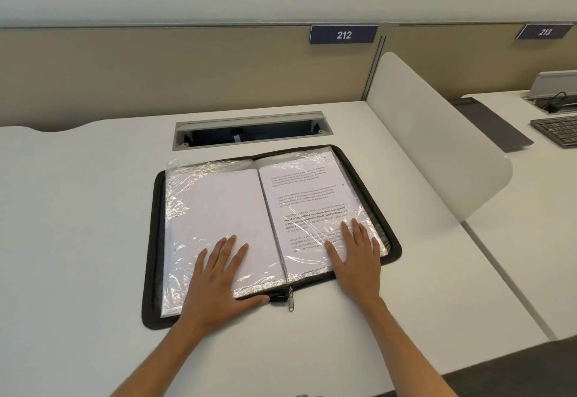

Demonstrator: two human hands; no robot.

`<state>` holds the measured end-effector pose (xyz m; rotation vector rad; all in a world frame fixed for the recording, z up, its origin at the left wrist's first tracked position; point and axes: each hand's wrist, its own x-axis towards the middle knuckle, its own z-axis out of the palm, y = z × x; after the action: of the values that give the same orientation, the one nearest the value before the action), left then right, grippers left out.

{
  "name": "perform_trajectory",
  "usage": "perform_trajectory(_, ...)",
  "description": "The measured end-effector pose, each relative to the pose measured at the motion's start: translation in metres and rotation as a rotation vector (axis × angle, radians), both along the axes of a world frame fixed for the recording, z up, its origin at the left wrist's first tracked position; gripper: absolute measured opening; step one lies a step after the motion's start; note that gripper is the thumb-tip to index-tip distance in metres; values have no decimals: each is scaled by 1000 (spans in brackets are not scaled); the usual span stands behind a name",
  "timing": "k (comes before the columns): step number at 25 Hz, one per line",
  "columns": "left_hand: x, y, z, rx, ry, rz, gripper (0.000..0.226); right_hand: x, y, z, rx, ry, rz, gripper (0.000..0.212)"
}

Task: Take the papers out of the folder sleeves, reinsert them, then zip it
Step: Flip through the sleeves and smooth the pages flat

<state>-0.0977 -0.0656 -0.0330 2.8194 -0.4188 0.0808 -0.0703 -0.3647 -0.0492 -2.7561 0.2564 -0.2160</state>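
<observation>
A black zip folder (150, 240) lies open and flat on the white desk (78, 224). Its left clear sleeve (212, 206) shows a blank white sheet. The right sleeve (309, 199) shows a sheet of printed text. My left hand (220, 274) rests flat on the lower part of the left sleeve, fingers straight and spread, thumb near the zip. My right hand (356, 256) lies flat on the lower right sleeve, fingers straight. The metal zip pull (290, 301) hangs over the folder's near edge at the spine.
An open cable tray (249, 131) is sunk into the desk just behind the folder. A white divider panel (437, 146) stands to the right. Beyond it, the neighbouring desk holds a keyboard (557, 131) and a dark tray (493, 124). A beige partition closes the back.
</observation>
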Motion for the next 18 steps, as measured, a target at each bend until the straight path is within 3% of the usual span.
perform_trajectory(12, -2, 1, -1, 0, -13, 8, 103, 1, 0, -3, -6, -30, 10, 71)
perform_trajectory(15, 0, 3, -3, -26, -21, -2, 95, -1, 2, 0, 2, -175, 16, 65)
perform_trajectory(18, 4, 10, -6, -103, -23, -42, 85, -12, 17, 2, -60, -312, 161, 52)
